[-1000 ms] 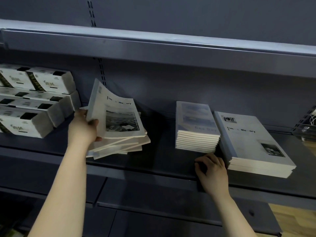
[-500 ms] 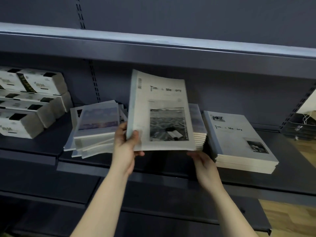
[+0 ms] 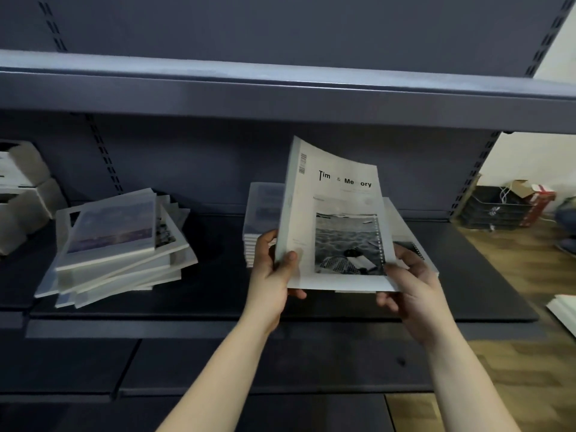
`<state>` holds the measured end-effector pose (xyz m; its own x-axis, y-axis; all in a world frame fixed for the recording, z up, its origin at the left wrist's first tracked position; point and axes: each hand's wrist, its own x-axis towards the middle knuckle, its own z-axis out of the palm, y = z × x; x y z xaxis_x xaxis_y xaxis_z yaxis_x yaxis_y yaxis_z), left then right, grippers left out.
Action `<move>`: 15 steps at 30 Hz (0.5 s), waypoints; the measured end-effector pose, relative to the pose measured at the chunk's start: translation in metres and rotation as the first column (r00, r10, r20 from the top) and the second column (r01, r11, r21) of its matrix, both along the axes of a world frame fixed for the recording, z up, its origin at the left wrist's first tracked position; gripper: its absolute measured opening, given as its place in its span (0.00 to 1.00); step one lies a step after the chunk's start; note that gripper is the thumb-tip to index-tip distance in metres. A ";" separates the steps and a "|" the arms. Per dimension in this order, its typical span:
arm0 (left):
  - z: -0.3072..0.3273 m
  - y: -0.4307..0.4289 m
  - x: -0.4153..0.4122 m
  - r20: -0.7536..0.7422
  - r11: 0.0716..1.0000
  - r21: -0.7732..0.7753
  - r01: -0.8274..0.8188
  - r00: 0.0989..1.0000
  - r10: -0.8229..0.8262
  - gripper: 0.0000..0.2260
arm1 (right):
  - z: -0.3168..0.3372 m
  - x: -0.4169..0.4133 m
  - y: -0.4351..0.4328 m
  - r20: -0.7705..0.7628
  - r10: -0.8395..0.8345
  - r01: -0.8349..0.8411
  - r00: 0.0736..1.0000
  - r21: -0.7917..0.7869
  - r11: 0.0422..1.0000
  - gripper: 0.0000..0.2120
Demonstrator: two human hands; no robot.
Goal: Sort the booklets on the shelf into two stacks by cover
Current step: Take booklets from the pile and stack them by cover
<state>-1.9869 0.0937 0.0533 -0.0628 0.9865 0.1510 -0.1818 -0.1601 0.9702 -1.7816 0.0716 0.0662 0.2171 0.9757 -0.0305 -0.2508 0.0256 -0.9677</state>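
Dark shelf (image 3: 486, 285), stack (image 3: 405, 235) mostly behind booklet (image 3: 336, 219)

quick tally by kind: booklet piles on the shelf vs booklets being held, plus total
untidy pile of pale paper booklets: 1
neat stacks: 2 (blue-grey-cover stack, white photo-cover stack)
white "Time & Memory" booklet, held above the dark shelf by left hand and right hand: 1
total: 4

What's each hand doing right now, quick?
Left hand: grips the black-and-white booklet at its lower left edge.
Right hand: grips the same booklet at its lower right corner.
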 end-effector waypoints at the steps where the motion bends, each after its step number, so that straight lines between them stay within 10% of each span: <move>1: -0.001 0.000 0.006 -0.014 1.000 -0.006 0.022 1.000 -0.022 0.16 | 0.002 0.007 -0.002 0.044 -0.005 0.005 0.999 0.012 1.000 0.13; 7: -0.029 0.007 0.020 -0.413 0.998 0.016 0.065 0.909 -0.052 0.08 | 0.009 0.055 -0.006 0.112 -0.095 0.090 0.989 0.050 0.995 0.16; 11: -0.055 0.020 0.024 -0.906 0.968 0.249 0.015 0.356 0.227 0.12 | 0.008 0.082 0.000 0.197 -0.096 0.091 0.976 0.034 0.995 0.15; 15: -0.062 0.027 0.031 -0.912 0.941 0.339 -0.013 0.238 0.332 0.12 | 0.005 0.097 0.010 0.310 -0.096 0.095 0.946 0.017 0.995 0.12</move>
<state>-1.9561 0.1208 -0.0089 0.1191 0.8965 0.4266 0.9008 -0.2783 0.3332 -1.6847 0.0820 0.0713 0.3077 0.9499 0.0551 0.0650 0.0368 -0.9972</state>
